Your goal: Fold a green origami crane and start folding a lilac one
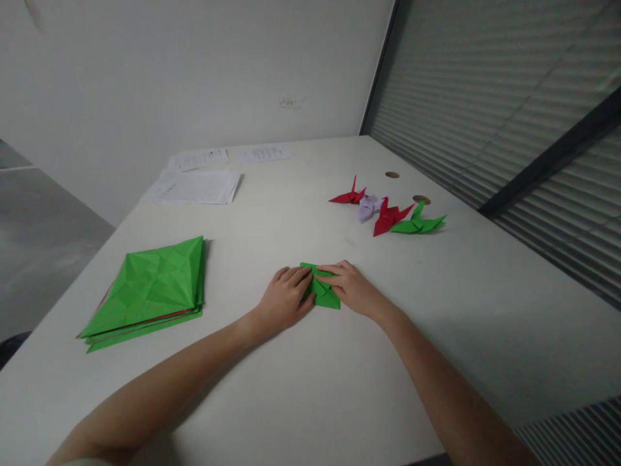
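Observation:
A small folded green paper (pixel 322 292) lies on the white table (pixel 310 375) between my two hands. My left hand (pixel 285 298) rests on its left side, fingers laid flat and pressing the paper down. My right hand (pixel 353 287) covers its right side, fingers stretched across the top fold. Neither hand lifts the paper; it stays flat on the table.
A stack of creased green and red paper squares (pixel 150 291) lies at the left. Several folded paper cranes, red (pixel 389 217), lilac (pixel 369 207) and green (pixel 417 224), stand at the back right. White printed sheets (pixel 196 186) lie at the far edge. Window blinds run along the right.

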Available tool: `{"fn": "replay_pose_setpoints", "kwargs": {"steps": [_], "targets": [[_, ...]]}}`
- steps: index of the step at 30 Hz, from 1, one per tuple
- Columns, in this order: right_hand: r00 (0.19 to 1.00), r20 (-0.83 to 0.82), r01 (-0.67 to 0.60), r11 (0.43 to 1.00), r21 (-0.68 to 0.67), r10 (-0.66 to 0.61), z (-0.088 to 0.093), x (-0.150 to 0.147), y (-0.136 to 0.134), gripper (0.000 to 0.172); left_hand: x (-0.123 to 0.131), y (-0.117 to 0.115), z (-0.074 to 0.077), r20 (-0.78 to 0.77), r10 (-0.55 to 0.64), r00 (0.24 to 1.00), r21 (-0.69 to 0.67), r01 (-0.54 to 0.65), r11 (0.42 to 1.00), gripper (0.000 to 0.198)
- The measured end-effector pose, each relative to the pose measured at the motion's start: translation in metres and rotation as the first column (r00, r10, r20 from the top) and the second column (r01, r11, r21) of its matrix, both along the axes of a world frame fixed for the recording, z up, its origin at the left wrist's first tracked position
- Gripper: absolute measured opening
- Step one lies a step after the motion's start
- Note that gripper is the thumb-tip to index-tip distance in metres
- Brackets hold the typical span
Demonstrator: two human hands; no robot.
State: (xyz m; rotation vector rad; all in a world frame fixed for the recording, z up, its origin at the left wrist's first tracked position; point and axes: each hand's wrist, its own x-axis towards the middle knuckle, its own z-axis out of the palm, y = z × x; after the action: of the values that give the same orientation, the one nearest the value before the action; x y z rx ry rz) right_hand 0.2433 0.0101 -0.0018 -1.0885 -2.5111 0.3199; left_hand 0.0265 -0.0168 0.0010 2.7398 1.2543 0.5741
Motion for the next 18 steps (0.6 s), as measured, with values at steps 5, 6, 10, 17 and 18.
{"fn": "replay_pose_setpoints", "kwargs": {"steps": [5, 6, 10, 17, 18], "targets": [[0.999, -0.025, -0.039, 0.999, -0.034, 0.038, 0.005, 0.005, 0.001, 0.043, 0.000, 0.000, 0.001, -0.022, 0.010, 1.000, 0.001, -0.010, 1.000, 0.038], [0.999, -0.005, -0.034, 0.999, -0.028, 0.034, 0.007, 0.005, -0.001, 0.043, 0.000, 0.000, 0.001, -0.025, 0.010, 1.000, 0.001, -0.010, 1.000, 0.038], [0.999, 0.040, -0.020, 1.000, -0.017, 0.020, 0.011, 0.003, -0.005, 0.044, 0.000, 0.001, 0.001, -0.025, -0.002, 1.000, -0.002, 0.002, 1.000, 0.037], [1.000, 0.018, -0.021, 0.999, -0.036, 0.022, 0.008, 0.003, -0.004, 0.043, -0.002, 0.002, -0.002, -0.006, -0.029, 1.000, 0.001, 0.029, 1.000, 0.034], [1.000, 0.020, -0.021, 0.999, -0.038, 0.022, 0.008, 0.003, -0.004, 0.045, -0.002, 0.002, -0.003, -0.003, -0.035, 0.999, 0.011, 0.035, 0.999, 0.033]]}}
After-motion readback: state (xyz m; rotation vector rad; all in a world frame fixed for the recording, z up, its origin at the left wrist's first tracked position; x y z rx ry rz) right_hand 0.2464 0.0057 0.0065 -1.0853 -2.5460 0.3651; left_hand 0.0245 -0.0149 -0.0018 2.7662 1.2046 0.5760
